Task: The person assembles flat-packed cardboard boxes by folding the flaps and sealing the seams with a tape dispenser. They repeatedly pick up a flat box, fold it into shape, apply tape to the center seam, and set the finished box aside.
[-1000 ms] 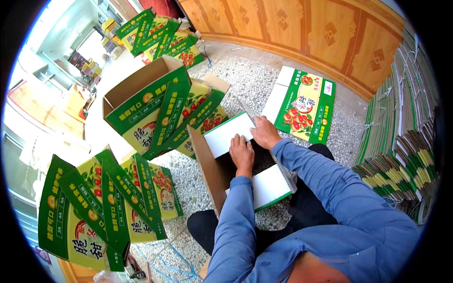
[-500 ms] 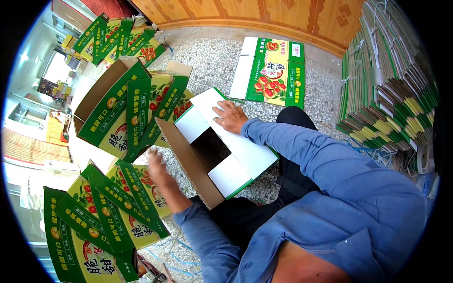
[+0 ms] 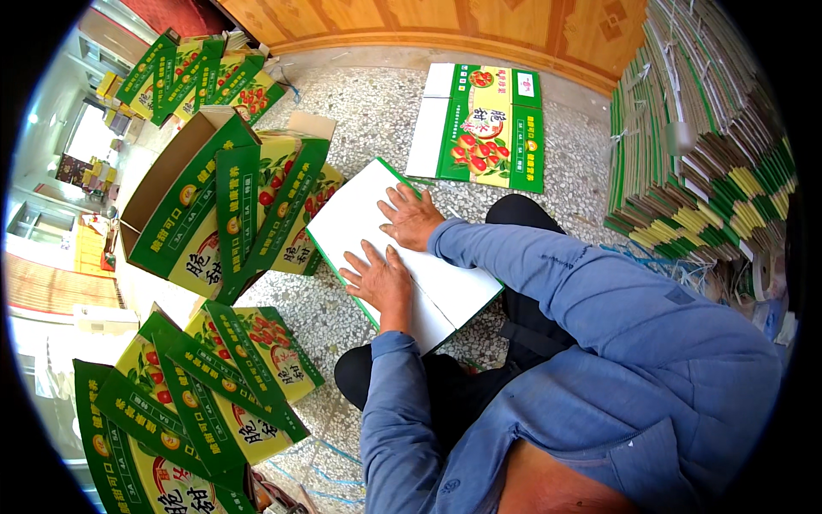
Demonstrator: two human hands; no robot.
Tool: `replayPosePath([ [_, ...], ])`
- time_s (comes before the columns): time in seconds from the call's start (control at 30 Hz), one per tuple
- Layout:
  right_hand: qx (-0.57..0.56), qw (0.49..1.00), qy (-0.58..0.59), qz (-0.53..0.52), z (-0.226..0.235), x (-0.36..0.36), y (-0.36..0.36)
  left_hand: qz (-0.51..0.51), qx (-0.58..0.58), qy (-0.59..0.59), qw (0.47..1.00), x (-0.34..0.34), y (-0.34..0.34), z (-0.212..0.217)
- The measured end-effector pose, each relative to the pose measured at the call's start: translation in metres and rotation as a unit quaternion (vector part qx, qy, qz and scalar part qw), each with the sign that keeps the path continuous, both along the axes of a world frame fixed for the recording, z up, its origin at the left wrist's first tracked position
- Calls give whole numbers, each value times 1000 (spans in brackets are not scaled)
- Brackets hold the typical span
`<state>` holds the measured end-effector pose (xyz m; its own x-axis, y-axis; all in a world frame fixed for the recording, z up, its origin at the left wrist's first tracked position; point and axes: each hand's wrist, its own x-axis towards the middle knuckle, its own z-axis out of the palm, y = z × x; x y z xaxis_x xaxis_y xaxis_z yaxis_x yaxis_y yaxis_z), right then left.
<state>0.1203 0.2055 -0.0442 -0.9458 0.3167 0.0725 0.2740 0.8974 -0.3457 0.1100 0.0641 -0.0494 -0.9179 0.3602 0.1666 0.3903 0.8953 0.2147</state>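
Observation:
Between my knees stands a cardboard box [image 3: 347, 208] with its white flaps folded flat over the top and green edges showing. My left hand [image 3: 382, 281] lies flat on the near-left flap, fingers spread. On the far-right flap rests my right hand [image 3: 412, 218], also palm down with its fingers apart. A seam runs between the two flaps near my hands. The inside of the box and its lower walls are hidden.
A flattened green and yellow carton [image 3: 494, 128] lies on the speckled floor ahead. Opened printed boxes stand at left, one group farther [image 3: 193, 193] and one nearer [image 3: 184, 385]. A tall stack of flat cartons [image 3: 698, 171] is at right, before wooden panelling [image 3: 479, 26].
My left hand has come in from the left onto the box. The raised brown flap is now folded down, covering the dark opening. My right hand stays on its flap.

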Motion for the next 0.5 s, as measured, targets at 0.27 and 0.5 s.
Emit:
replayPosePath([
  [0.27, -29, 997, -50, 52, -2, -12, 24, -13, -80, -5, 997, -7, 11, -14],
  [0.5, -321, 910, 193, -180, -68, 99, 248, -6, -141, -4, 990, 5, 23, -12],
])
